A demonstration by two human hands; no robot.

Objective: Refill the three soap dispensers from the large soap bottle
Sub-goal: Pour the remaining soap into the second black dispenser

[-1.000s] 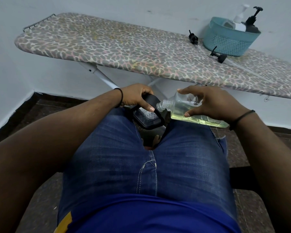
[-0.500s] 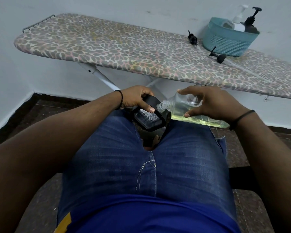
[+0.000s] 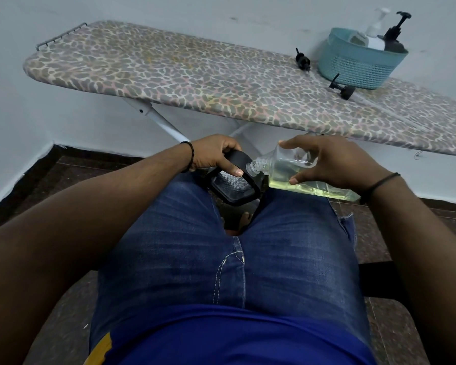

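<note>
Tipping on its side over the lap, the clear soap bottle (image 3: 295, 175) lies under the right hand (image 3: 334, 164), whose forefinger sits on its upper shoulder and thumb curls under its lower edge, clamping it. Its open neck points left, just beside the left thumb. The left hand (image 3: 216, 154) wraps around the black dispenser (image 3: 234, 185) held between the knees. On the ironing board (image 3: 195, 83), a teal basket (image 3: 358, 64) holds two more dispensers.
</note>
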